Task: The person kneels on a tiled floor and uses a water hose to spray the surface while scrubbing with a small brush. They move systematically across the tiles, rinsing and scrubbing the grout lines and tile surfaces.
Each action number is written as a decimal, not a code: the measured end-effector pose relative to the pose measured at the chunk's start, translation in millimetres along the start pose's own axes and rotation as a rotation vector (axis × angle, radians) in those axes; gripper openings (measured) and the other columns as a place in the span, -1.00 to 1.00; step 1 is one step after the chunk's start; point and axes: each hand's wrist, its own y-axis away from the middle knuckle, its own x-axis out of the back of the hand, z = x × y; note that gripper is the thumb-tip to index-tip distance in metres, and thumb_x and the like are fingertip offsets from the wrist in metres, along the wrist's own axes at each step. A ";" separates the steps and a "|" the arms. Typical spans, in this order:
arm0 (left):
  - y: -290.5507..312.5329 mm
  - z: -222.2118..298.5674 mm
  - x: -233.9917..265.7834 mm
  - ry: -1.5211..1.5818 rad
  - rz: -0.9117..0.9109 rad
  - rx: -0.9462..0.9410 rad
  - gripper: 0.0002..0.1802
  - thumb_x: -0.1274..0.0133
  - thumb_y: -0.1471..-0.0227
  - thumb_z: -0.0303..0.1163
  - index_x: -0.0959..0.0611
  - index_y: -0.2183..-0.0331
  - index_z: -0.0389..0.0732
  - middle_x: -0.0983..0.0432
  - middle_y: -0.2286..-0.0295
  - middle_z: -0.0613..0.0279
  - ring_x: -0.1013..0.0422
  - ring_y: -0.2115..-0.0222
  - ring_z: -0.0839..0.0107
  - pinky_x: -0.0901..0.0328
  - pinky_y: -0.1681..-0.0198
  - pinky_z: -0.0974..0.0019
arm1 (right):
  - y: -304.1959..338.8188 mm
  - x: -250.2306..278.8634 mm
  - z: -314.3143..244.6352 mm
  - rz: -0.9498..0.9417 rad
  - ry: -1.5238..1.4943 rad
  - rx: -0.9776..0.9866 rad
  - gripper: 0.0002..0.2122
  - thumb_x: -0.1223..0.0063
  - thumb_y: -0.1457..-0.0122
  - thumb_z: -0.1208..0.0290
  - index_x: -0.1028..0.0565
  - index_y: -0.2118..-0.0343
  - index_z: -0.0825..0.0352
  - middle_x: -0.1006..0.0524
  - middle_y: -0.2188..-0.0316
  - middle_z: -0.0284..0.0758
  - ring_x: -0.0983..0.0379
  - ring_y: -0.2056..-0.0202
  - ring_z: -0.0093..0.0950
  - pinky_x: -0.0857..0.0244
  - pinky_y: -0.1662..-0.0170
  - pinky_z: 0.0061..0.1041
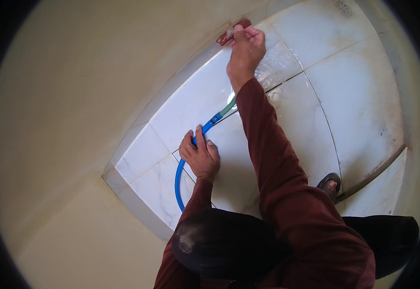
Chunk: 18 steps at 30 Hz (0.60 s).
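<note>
My right hand [246,52], at the end of a stretched arm, is closed on a small red scrubber [241,24] against the grey skirting at the foot of the wall. Fingers hide much of the scrubber, so its exact kind is unclear. Nearer to me, my left hand [201,156] grips a blue hose [178,180] low over the tiles. A green end piece [228,106] joins the hose at a dark-banded connection, and my right sleeve covers part of that end. Water spreads over the white floor tiles [287,125] beside my right forearm.
A beige wall [84,86] rises along the left, with grey skirting [147,111] meeting it in a corner. At the far right lies a round floor drain [343,7]. My sandalled foot [331,184] stands near a raised, stained edge [373,174].
</note>
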 end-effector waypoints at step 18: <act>-6.8 1.2 -3.1 0.077 0.032 -0.034 -0.34 -0.07 -0.11 -0.36 -0.50 -0.27 -0.14 -0.29 -0.16 -0.07 -0.24 -0.18 -0.05 -0.09 -0.28 -0.18 | 33.1 13.3 22.6 -0.204 0.281 0.114 -0.88 -0.21 -0.28 0.60 -0.48 0.21 0.41 -0.54 0.35 -0.37 -0.45 0.39 -0.61 -0.39 0.28 -0.57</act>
